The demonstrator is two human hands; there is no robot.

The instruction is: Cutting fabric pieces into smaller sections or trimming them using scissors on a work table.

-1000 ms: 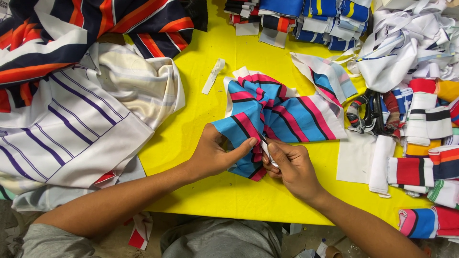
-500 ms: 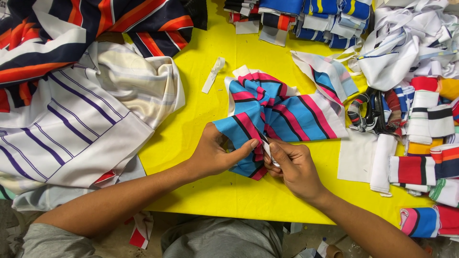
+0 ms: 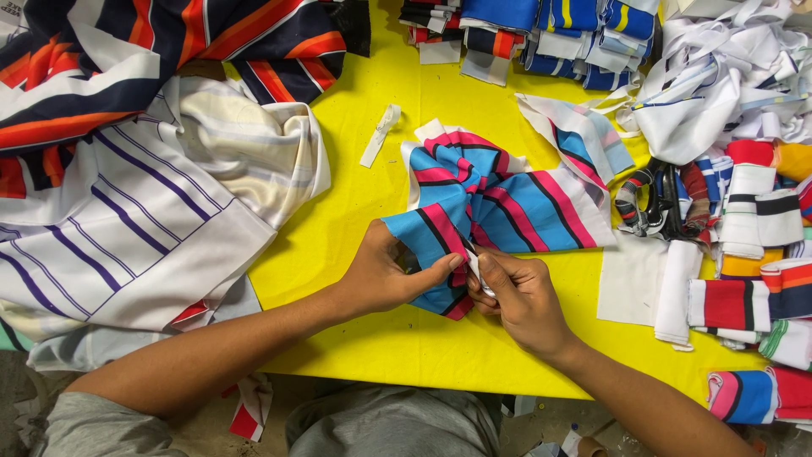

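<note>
Presently we note our left hand (image 3: 385, 275) pinching the near edge of a blue, pink and black striped fabric piece (image 3: 499, 203), thumb pressed to the cloth. Our right hand (image 3: 520, 296), touching it at 3 o'clock, pinches a small white strip (image 3: 476, 272) against the same edge. The fabric lies on the yellow table (image 3: 355, 203). White striped cloth (image 3: 127, 220) lies at 9 o'clock, folded bands (image 3: 761, 254) at 3 o'clock.
</note>
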